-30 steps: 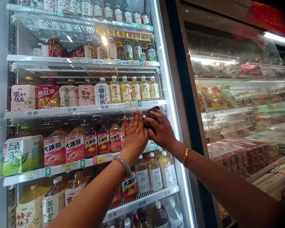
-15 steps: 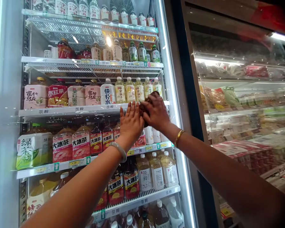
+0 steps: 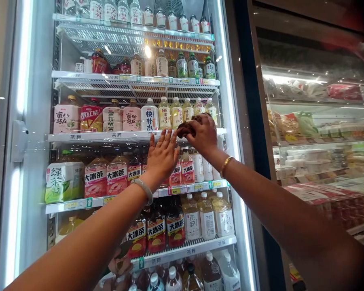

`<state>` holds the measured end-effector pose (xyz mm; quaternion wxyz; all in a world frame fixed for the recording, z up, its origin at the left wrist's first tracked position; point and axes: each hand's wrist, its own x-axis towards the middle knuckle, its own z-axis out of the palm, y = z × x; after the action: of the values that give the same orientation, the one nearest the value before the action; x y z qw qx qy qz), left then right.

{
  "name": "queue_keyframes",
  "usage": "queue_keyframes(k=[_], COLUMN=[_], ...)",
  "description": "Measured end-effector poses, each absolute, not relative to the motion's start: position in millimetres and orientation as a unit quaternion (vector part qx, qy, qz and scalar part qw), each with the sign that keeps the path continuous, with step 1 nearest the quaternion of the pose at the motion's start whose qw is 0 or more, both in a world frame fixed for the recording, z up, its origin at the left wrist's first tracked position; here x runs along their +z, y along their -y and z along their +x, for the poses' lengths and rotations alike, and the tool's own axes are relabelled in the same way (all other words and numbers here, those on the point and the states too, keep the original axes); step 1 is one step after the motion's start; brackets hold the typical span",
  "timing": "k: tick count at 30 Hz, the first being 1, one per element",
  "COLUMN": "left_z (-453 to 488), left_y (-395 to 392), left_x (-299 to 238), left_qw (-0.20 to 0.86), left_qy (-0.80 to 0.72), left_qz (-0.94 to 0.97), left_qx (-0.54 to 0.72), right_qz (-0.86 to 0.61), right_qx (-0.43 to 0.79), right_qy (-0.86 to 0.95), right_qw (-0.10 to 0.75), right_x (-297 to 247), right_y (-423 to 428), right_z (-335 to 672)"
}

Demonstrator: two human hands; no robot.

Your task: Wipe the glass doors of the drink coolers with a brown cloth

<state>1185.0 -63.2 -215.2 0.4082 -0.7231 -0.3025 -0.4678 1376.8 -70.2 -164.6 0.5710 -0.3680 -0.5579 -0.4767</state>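
My right hand (image 3: 204,135) is closed on a dark brown cloth (image 3: 186,128), which is pressed to the glass door of a drinks fridge. A gold bangle (image 3: 227,165) circles that wrist. Left of it, my left hand (image 3: 162,155) lies flat on the glass with fingers spread, holding nothing; a pale bangle (image 3: 144,190) is on that wrist. Behind the glass, both hands overlap the middle shelf edge (image 3: 109,136). Yellow-labelled bottles (image 3: 176,113) stand just above the hands, and red-labelled tea bottles (image 3: 118,176) line the shelf below.
The door handle (image 3: 19,141) sticks out at the left. Bright light strips (image 3: 230,81) run up the fridge's sides. To the right, past a dark frame (image 3: 251,93), stands another chilled case (image 3: 318,137) with packaged food. Several shelves of bottles fill the fridge.
The hands have moved apart a little, the right one going slightly up and right relative to the left with the cloth. The view has shifted, bringing the door handle further into sight.
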Motion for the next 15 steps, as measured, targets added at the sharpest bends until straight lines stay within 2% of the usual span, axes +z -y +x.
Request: queue_keyframes(k=[4, 8, 10, 15], left_z=[1166, 1145, 1134, 1119], left_y=[62, 57, 54, 44], left_x=[-210, -216, -219, -220], left_qw=[0.377, 0.397, 0.41, 0.433], left_qy=[0.333, 0.331, 0.33, 0.32], left_qz=[-0.696, -0.705, -0.708, -0.705], left_qx=[-0.512, -0.486, -0.47, -0.462], right_qz=[-0.317, -0.263, -0.293, -0.403], right_qx=[-0.561, -0.659, -0.663, -0.6], right_qy=[0.594, 0.597, 0.574, 0.484], right_qw=[0.482, 0.373, 0.38, 0.493], right_x=[-172, -201, -198, -148], right_y=[71, 80, 82, 77], right_z=[1342, 1356, 1372, 1365])
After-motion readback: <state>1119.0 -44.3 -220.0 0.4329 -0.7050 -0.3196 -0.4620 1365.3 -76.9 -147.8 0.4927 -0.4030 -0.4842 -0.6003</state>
